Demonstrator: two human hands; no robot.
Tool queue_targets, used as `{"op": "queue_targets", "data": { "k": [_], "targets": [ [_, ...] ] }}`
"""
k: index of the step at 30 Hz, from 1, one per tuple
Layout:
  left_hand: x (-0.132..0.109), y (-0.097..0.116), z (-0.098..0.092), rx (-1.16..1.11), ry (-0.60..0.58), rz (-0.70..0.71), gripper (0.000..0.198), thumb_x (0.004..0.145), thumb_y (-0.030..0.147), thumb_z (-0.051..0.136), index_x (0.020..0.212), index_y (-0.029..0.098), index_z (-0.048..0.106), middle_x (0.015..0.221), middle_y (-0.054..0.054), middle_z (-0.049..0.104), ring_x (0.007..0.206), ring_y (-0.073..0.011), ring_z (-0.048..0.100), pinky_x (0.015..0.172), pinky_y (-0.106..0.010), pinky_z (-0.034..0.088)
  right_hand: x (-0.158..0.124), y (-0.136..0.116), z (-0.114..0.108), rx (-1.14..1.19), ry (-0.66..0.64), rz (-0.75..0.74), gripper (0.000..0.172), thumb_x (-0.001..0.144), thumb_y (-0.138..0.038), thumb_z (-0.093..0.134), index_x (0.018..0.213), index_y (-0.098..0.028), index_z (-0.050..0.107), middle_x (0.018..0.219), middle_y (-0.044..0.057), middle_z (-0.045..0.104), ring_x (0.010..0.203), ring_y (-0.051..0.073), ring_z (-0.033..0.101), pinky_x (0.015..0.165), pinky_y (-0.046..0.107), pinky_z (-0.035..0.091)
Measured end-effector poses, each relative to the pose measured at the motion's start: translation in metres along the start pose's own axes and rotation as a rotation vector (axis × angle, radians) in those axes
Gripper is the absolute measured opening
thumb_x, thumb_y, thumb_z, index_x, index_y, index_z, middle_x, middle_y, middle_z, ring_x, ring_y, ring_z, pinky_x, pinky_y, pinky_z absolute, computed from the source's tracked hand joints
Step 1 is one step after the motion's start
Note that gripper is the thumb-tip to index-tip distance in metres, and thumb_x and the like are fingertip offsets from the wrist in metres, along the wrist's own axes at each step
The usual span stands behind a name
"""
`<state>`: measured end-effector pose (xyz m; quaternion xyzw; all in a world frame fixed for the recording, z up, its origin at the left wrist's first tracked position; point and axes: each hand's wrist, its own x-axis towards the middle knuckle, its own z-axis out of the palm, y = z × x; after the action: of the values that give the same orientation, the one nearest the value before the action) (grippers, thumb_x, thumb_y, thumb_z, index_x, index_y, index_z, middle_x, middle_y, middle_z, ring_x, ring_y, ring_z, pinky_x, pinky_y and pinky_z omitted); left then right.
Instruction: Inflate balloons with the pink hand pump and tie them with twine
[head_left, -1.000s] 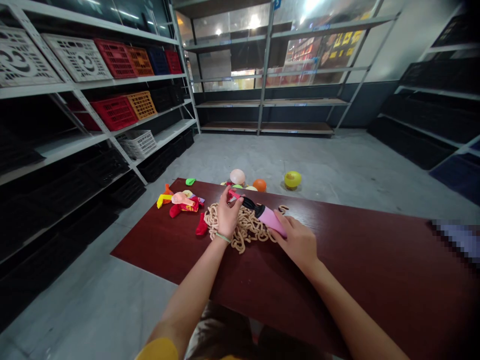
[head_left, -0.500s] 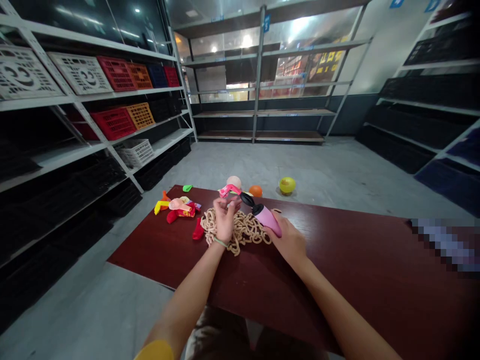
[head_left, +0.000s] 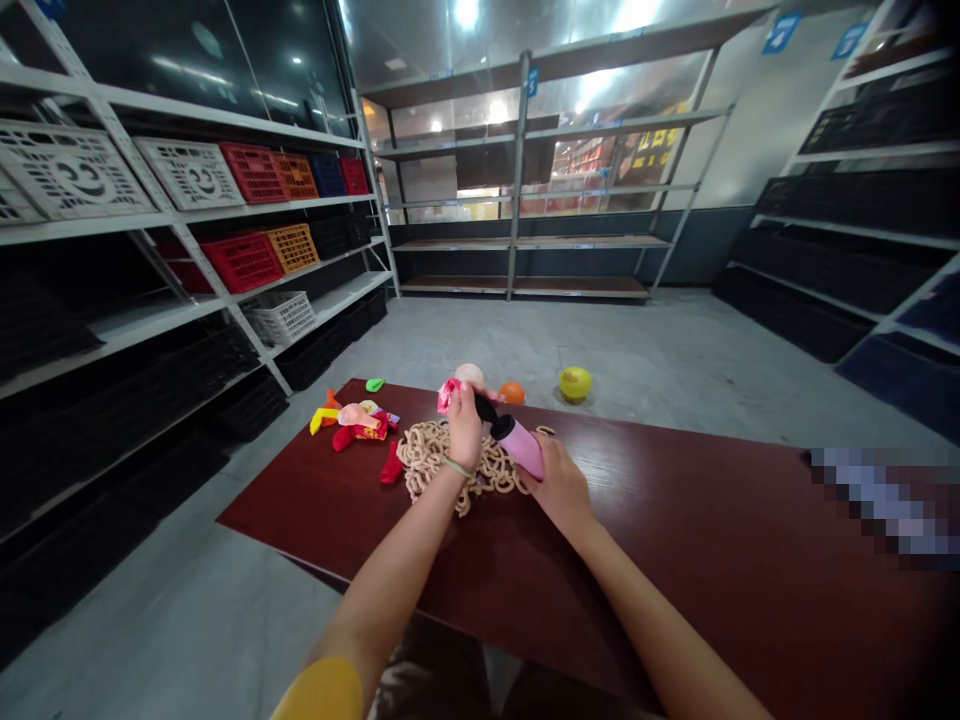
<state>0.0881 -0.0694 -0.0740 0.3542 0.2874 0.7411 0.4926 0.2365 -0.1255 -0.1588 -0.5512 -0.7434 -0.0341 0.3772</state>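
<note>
pink tool point(head_left: 523, 448): held aslant above the table point(head_left: 697, 520), over the beige coils point(head_left: 427, 442), black end toward the left hand point(head_left: 466, 425).
right hand point(head_left: 559, 482): fingers wrapped round the pink barrel, little gap left.
left hand: fingers drawn in on a limp pink balloon point(head_left: 448, 396) by the black end; fingertips hidden, so i cannot tell how firm the hold is, or whether balloon and tool are joined.
slip risk: the balloon could pull loose or tear if the hands twist apart.
snag risk: lowering either hand could drag the loose coils.
left of coils: red balloon point(head_left: 391, 464) just beside them, limp balloon pile point(head_left: 358, 425) beyond.
past the far edge: orange balloon point(head_left: 512, 392), yellow balloon point(head_left: 576, 383).
</note>
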Motion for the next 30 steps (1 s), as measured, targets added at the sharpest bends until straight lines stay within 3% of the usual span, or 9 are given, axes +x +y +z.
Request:
{"op": "queue_targets", "data": {
  "k": [5,9,17,20,27,30],
  "targets": [
    [-0.013,-0.010,0.024,-0.065,0.047,0.066,0.033,0.090,0.054,0.053,0.083,0.022,0.048,0.067,0.002,0.053,0.059,-0.0136,0.060,0.062,-0.029,0.052,0.000,0.005,0.001,-0.020,0.048,0.050,0.053,0.089,-0.047,0.059,0.133,-0.021,0.047,0.122,0.011,0.064,0.106,0.026,0.063,0.083,0.037,0.052],
    [-0.015,-0.009,0.033,-0.024,0.067,0.053,0.035,0.089,0.055,0.053,0.082,0.021,0.047,0.066,0.003,0.051,0.049,-0.0088,0.050,0.048,-0.023,0.045,-0.001,0.007,0.002,-0.021,0.045,0.074,0.052,0.088,-0.046,0.060,0.132,-0.021,0.048,0.120,0.010,0.065,0.100,0.025,0.066,0.078,0.034,0.052],
    [0.036,0.043,0.043,0.048,0.079,0.065,0.040,0.090,0.054,0.053,0.072,0.020,0.043,0.056,0.005,0.045,0.039,-0.0063,0.041,0.036,-0.018,0.030,-0.003,0.008,0.010,-0.015,-0.003,0.104,0.053,0.083,-0.039,0.063,0.130,-0.020,0.048,0.119,0.010,0.066,0.094,0.025,0.068,0.070,0.032,0.051],
    [0.046,0.050,0.048,0.015,0.101,0.053,0.040,0.090,0.054,0.054,0.071,0.020,0.043,0.056,0.005,0.044,0.039,-0.0054,0.039,0.036,-0.018,0.028,-0.002,0.007,0.010,0.007,-0.019,0.137,0.053,0.082,-0.037,0.065,0.129,-0.021,0.049,0.120,0.009,0.066,0.094,0.025,0.069,0.071,0.033,0.052],
    [0.006,0.001,0.065,0.140,-0.090,-0.024,0.044,0.087,0.061,0.054,0.072,0.020,0.044,0.057,0.005,0.046,0.040,-0.0054,0.040,0.039,-0.018,0.034,-0.002,0.010,0.003,0.073,0.009,0.297,0.051,0.082,-0.044,0.063,0.126,-0.021,0.049,0.113,0.008,0.069,0.092,0.027,0.070,0.070,0.034,0.051],
    [-0.002,-0.010,0.065,0.162,-0.097,-0.031,0.042,0.087,0.058,0.055,0.072,0.020,0.044,0.057,0.005,0.046,0.041,-0.0059,0.041,0.039,-0.019,0.035,-0.003,0.010,0.001,0.077,0.020,0.289,0.051,0.083,-0.044,0.061,0.127,-0.022,0.048,0.115,0.008,0.069,0.092,0.026,0.070,0.069,0.033,0.051]
  ]
}}
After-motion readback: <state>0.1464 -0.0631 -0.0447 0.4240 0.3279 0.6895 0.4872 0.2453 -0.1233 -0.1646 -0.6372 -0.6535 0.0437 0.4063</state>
